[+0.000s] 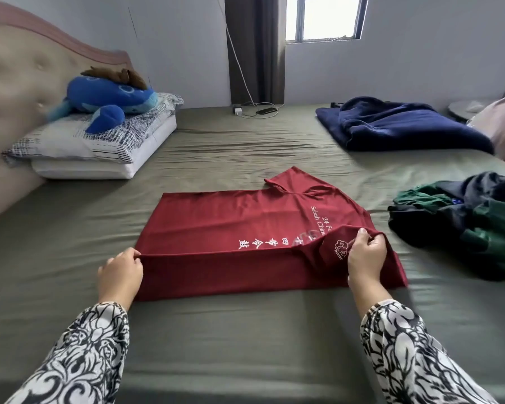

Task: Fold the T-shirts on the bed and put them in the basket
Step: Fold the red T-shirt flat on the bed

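A person's left hand point(119, 277) and right hand point(365, 258) each pinch the near edge of a red T-shirt point(231, 228), grip closed, mid-fold on the bed point(245, 330); a dark heap of T-shirts point(461, 225) waits unfolded, no basket in view.

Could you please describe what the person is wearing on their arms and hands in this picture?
Both arms wear long, loose sleeves in a black-and-white swirling floral print, left sleeve and right sleeve. The left hand and right hand are bare: no gloves, rings or watch visible.
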